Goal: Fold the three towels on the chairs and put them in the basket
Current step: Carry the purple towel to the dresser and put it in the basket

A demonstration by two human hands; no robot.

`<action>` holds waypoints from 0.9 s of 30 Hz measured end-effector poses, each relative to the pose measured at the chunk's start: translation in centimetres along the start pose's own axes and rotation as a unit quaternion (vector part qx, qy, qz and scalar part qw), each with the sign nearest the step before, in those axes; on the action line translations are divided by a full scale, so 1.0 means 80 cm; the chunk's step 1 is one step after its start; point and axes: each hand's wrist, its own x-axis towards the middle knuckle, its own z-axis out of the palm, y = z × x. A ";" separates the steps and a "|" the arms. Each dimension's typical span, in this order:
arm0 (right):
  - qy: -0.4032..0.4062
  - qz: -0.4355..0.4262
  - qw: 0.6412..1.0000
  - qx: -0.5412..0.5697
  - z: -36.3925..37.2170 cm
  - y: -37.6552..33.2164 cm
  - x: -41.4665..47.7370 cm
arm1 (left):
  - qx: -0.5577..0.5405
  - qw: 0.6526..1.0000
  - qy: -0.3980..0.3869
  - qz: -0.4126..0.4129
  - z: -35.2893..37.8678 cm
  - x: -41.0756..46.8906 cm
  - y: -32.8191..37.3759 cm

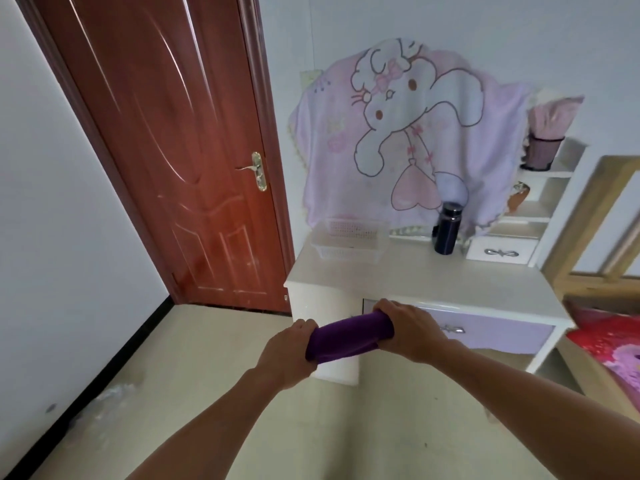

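Head cam: purple towel, folded into compact bundle, held mid-air at frame ctr, before white dresser. L end gripped by left hand, R end by right hand, fingers curled round cloth. Basket seen at 12 o'clock from towel, on dresser top; dark bottle at 1 o'clock.

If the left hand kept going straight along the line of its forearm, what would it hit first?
Probably the white dressing table, near its front left corner, together with the purple towel that the left hand grips. Depth is unclear from this head view, so the gap cannot be judged.
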 end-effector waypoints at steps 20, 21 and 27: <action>0.036 0.250 0.930 0.268 -0.008 0.223 0.433 | -0.369 0.922 -0.021 -0.113 0.019 0.477 -0.093; 0.037 0.255 0.924 0.281 -0.005 0.238 0.455 | -0.385 0.914 -0.023 -0.127 0.024 0.497 -0.096; 0.027 0.278 0.902 0.330 0.013 0.319 0.603 | -0.525 0.809 -0.012 -0.263 0.051 0.622 -0.113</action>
